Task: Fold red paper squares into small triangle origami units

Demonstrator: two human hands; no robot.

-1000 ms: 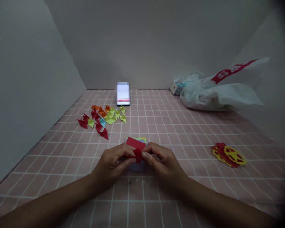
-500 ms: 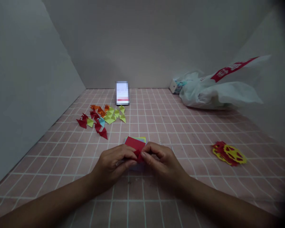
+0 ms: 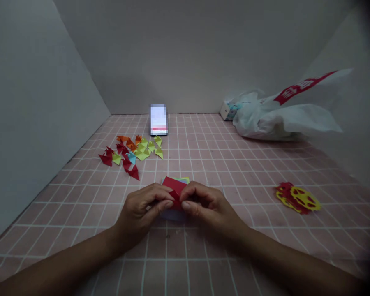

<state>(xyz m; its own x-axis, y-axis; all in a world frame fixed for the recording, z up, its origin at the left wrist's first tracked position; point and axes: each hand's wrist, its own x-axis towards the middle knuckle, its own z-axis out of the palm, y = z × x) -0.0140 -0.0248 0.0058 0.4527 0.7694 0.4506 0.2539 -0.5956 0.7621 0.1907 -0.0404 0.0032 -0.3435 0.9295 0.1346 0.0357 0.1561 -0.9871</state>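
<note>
A small folded piece of red paper (image 3: 176,201) is pinched between my two hands near the middle of the table. My left hand (image 3: 146,205) holds its left side between thumb and fingers. On its right side, my right hand (image 3: 203,203) grips it with thumb and bent fingers. Beneath and just behind lies a stack of coloured paper squares (image 3: 186,179), with a red sheet (image 3: 172,182) on top and yellow and pale edges showing. The exact folds of the held piece are partly hidden by my fingers.
Several folded paper cranes (image 3: 142,152) in red, orange, yellow-green and blue lie at the left. Behind them a lit phone (image 3: 158,120) stands upright. A white plastic bag (image 3: 265,123) and a small box (image 3: 226,111) sit back right. Red and yellow cut-out shapes (image 3: 299,198) lie at right.
My fingertips have moved slightly apart, the left hand shifting a little to the left. More of the folded red paper shows between them.
</note>
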